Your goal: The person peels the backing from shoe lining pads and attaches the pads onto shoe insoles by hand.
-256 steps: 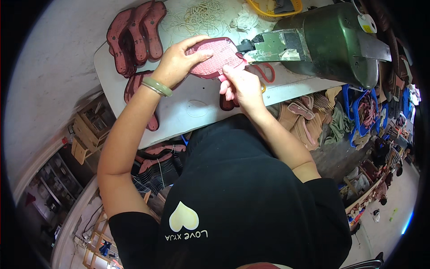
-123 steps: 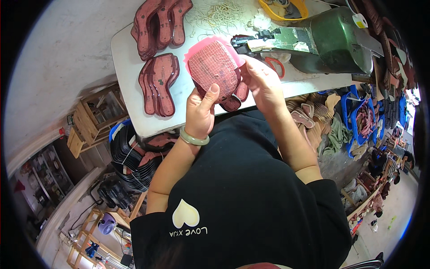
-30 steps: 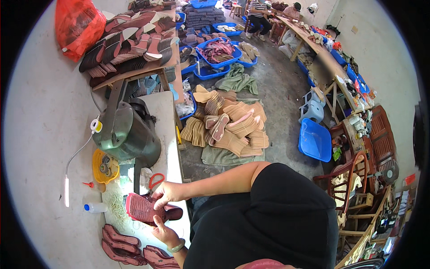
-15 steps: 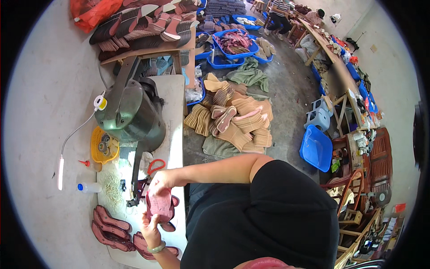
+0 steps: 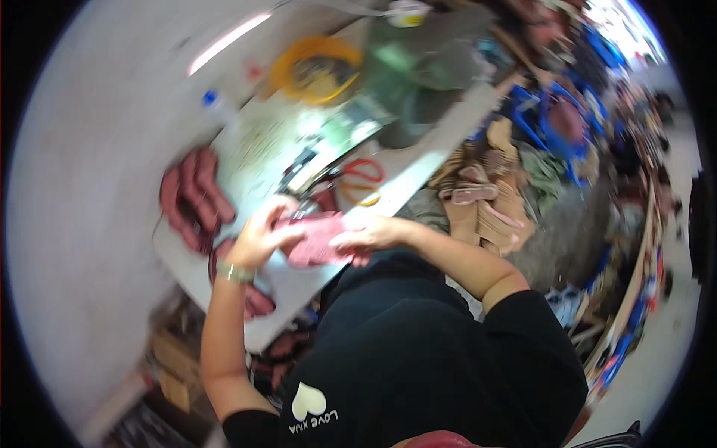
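Both hands hold a pink fabric shoe piece [image 5: 317, 243] flat between them, above the front edge of the white worktable [image 5: 287, 280]. My left hand [image 5: 255, 240], with a pale bangle at the wrist, grips its left end, thumb on top. On its right end, my right hand [image 5: 370, 234] has its fingers closed over the surface. Just beyond the hands lie red-handled scissors [image 5: 364, 172]. The dark green sewing machine [image 5: 426, 71] stands farther back, with its lit needle area nearest me. Motion blurs the picture, so the piece's exact shape cannot be made out.
Stacks of reddish sole-shaped pieces [image 5: 196, 196] lie at the table's left. A yellow basket [image 5: 284, 71] and a blue-capped bottle [image 5: 216, 107] sit near the wall. Tan sole-shaped pieces [image 5: 482, 201] are heaped on the floor to the right, with blue tubs [image 5: 526, 112] beyond.
The view has swung round, so the table now runs diagonally. The pink piece has turned from upright to sideways; my right hand has shifted from its top to its right end.
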### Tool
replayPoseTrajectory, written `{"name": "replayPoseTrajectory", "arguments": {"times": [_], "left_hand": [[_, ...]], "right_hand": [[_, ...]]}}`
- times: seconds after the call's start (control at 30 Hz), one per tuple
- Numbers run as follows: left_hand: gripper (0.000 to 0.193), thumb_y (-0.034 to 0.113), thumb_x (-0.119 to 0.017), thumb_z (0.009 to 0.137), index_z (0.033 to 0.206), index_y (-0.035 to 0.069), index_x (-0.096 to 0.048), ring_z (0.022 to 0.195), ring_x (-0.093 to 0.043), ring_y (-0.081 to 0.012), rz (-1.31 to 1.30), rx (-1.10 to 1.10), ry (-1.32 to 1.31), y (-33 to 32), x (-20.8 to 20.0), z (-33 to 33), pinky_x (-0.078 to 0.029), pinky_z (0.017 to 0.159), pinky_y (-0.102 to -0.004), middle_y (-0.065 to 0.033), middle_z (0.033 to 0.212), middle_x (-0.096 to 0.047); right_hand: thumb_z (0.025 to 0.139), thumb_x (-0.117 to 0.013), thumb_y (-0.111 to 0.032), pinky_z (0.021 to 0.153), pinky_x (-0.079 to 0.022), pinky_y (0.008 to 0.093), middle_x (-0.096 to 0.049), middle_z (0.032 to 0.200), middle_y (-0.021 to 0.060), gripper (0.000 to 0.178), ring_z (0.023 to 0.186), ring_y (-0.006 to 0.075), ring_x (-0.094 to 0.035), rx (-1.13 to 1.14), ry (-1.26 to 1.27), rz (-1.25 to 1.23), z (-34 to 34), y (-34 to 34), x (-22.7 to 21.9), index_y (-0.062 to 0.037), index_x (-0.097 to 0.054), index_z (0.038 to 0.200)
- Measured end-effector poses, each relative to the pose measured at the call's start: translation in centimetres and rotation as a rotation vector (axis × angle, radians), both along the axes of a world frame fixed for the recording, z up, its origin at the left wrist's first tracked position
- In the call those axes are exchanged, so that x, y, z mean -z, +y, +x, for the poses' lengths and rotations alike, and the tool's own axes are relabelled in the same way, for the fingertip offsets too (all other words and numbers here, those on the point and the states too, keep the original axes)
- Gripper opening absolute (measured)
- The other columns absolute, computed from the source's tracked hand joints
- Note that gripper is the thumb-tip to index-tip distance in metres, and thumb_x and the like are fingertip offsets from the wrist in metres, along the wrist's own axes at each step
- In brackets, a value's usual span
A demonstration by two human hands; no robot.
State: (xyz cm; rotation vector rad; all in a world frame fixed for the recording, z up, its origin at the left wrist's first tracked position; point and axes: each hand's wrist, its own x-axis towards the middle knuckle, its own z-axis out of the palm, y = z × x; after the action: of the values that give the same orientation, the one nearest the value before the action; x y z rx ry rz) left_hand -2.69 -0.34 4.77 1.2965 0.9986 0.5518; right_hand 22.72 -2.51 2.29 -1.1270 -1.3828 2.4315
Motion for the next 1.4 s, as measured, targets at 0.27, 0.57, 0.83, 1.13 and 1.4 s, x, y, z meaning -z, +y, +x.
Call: {"name": "replayPoseTrajectory", "arguments": {"times": [0.27,0.57,0.83,1.13,1.4], "left_hand": [[0.063,0.028,-0.082,0.066,0.116,0.01,-0.048,0.091,-0.05,-0.0151,0.223,0.066,0.254,5.5,1.0,-2.4,-0.043,0.081,-0.0292,-0.005,0.093,-0.053],[0.066,0.023,-0.079,0.069,0.123,0.008,-0.043,0.078,-0.042,-0.011,0.252,0.214,0.218,10.0,2.7,0.4,-0.038,0.069,-0.0256,0.0009,0.08,-0.041],[0.065,0.024,-0.076,0.073,0.127,0.009,-0.043,0.077,-0.046,-0.0099,0.196,0.29,0.273,11.9,2.7,-0.7,-0.04,0.071,-0.0248,0.0008,0.079,-0.046],[0.034,0.018,-0.069,0.08,0.11,0.005,-0.06,0.094,-0.054,-0.0093,0.154,0.344,0.229,12.4,2.7,-2.4,-0.043,0.087,-0.0247,-0.0016,0.1,-0.061],[0.03,0.019,-0.067,0.083,0.108,0.003,-0.059,0.09,-0.053,-0.0081,0.046,0.128,0.234,9.6,3.2,-2.7,-0.044,0.083,-0.0236,-0.0004,0.095,-0.061]], "right_hand": [[0.09,-0.058,-0.033,0.043,-0.04,0.0194,-0.058,0.061,0.0022,0.032,0.049,0.0064,-0.053,0.37,0.11,0.094,-4.6,1.0,3.7,-0.0023,-0.062,0.08],[0.094,-0.051,-0.024,0.045,-0.041,0.0209,-0.058,0.063,0.0057,0.029,0.049,0.0102,-0.053,0.609,0.06,0.055,-4.0,1.0,3.6,-0.0003,-0.06,0.081],[0.092,-0.055,-0.024,0.042,-0.038,0.0172,-0.061,0.062,0.0063,0.029,0.044,0.0065,-0.051,0.618,0.119,0.094,-5.1,2.9,4.4,0.0012,-0.061,0.081],[0.092,-0.055,-0.03,0.041,-0.039,0.0178,-0.062,0.06,0.0062,0.034,0.044,0.0064,-0.052,0.521,0.041,0.088,-6.1,5.1,3.3,-0.0004,-0.062,0.077],[0.091,-0.056,-0.029,0.04,-0.036,0.0188,-0.06,0.057,0.005,0.032,0.041,0.0078,-0.049,0.503,-0.064,0.105,-5.8,6.1,2.3,-0.0013,-0.063,0.075]]}}
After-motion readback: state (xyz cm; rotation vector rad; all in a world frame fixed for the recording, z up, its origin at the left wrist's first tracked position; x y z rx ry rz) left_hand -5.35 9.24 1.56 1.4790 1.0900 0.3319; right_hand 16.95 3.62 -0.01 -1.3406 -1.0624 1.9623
